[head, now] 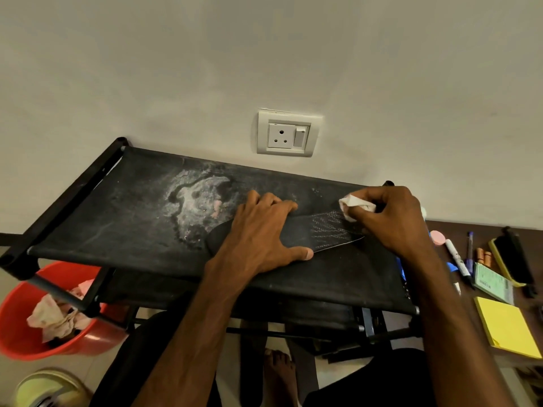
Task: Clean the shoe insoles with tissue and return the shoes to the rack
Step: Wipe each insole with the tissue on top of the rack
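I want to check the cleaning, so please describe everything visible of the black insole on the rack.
The insole is black, flat and thin, seemingly fabric-covered. It lies on the dusty black fabric top of the rack, rounded end to the left. Its right part bears pale zigzag lines. The left hand presses on its middle; the right hand holds a white tissue against its right end.

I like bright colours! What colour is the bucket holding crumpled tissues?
The bucket is red; the head view shows it at lower left.
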A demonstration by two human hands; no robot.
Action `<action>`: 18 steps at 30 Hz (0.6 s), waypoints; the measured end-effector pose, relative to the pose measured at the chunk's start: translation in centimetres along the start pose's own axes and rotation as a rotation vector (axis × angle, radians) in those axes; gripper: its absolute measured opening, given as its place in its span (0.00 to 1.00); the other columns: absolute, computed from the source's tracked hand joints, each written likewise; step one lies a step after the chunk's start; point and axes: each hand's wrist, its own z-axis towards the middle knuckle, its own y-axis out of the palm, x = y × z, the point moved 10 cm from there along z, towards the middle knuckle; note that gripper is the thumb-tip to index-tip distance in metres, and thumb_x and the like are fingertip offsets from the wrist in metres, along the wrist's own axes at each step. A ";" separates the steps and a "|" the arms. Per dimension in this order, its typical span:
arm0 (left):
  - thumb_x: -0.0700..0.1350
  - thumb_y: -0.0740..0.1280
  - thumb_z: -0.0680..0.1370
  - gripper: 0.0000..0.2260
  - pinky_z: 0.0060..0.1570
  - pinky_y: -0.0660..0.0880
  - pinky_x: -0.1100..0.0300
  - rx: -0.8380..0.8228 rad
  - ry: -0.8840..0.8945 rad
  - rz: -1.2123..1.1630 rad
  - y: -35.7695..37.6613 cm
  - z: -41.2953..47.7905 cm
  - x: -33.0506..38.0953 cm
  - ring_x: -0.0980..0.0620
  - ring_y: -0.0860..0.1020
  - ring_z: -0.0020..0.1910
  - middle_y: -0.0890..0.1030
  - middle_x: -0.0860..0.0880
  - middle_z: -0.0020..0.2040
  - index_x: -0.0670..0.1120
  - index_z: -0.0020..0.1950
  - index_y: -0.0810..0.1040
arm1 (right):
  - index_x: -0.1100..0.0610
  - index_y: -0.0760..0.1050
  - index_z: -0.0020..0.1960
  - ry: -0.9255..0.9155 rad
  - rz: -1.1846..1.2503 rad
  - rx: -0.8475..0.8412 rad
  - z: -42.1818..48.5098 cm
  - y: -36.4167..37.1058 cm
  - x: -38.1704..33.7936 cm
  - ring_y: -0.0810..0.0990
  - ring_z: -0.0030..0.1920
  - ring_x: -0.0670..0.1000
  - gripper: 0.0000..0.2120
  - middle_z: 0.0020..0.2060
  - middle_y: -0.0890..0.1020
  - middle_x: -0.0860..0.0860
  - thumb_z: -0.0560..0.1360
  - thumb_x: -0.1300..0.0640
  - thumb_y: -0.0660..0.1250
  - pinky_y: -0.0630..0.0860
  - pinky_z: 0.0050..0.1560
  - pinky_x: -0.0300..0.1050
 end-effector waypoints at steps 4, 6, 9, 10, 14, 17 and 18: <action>0.69 0.72 0.69 0.38 0.70 0.65 0.51 -0.004 0.039 -0.037 0.6 0.1 0.9 0.49 0.64 0.69 0.70 0.53 0.71 0.56 0.75 0.68 | 0.47 0.86 0.46 -0.002 0.058 0.011 -0.8 -1.2 0.7 0.83 0.32 0.39 0.06 0.37 0.86 0.43 0.75 0.58 0.75 0.81 0.38 0.37; 0.67 0.73 0.69 0.37 0.70 0.66 0.50 -0.015 0.037 -0.058 1.0 0.1 0.8 0.49 0.65 0.69 0.71 0.52 0.71 0.55 0.74 0.69 | 0.44 0.86 0.46 0.007 0.058 0.041 -1.3 -1.9 1.0 0.84 0.34 0.42 0.04 0.38 0.87 0.41 0.75 0.53 0.75 0.84 0.42 0.46; 0.67 0.75 0.67 0.37 0.70 0.67 0.48 -0.036 0.036 -0.092 0.9 0.2 0.5 0.49 0.66 0.69 0.72 0.52 0.70 0.56 0.73 0.71 | 0.42 0.85 0.46 0.019 0.055 0.083 -2.0 -2.3 1.1 0.85 0.36 0.42 0.07 0.37 0.86 0.40 0.75 0.55 0.75 0.85 0.44 0.52; 0.66 0.76 0.67 0.37 0.70 0.67 0.48 -0.043 0.036 -0.101 0.8 0.1 0.4 0.49 0.67 0.69 0.73 0.52 0.69 0.56 0.72 0.72 | 0.43 0.85 0.46 0.026 0.054 0.094 -2.3 -2.3 1.3 0.85 0.36 0.42 0.07 0.37 0.86 0.40 0.75 0.56 0.75 0.85 0.44 0.52; 0.64 0.78 0.67 0.36 0.71 0.67 0.49 -0.075 0.021 -0.146 0.3 -0.3 -0.3 0.48 0.68 0.69 0.74 0.52 0.67 0.55 0.72 0.73 | 0.46 0.87 0.47 0.062 0.031 0.115 -3.1 -2.0 2.0 0.84 0.37 0.41 0.05 0.38 0.86 0.40 0.75 0.56 0.76 0.85 0.46 0.53; 0.63 0.78 0.67 0.35 0.70 0.67 0.49 -0.092 0.014 -0.162 0.1 -0.6 -0.7 0.49 0.67 0.69 0.73 0.53 0.67 0.56 0.71 0.73 | 0.49 0.87 0.48 0.060 0.035 0.120 -3.1 -1.5 1.8 0.85 0.39 0.44 0.03 0.39 0.87 0.43 0.76 0.55 0.75 0.84 0.47 0.53; 0.63 0.78 0.67 0.35 0.70 0.67 0.49 -0.092 0.011 -0.161 0.0 -0.7 -0.7 0.49 0.68 0.68 0.73 0.53 0.67 0.56 0.71 0.73 | 0.49 0.87 0.48 0.058 0.033 0.114 -3.0 -1.2 1.7 0.85 0.39 0.45 0.03 0.40 0.87 0.44 0.76 0.55 0.75 0.84 0.47 0.52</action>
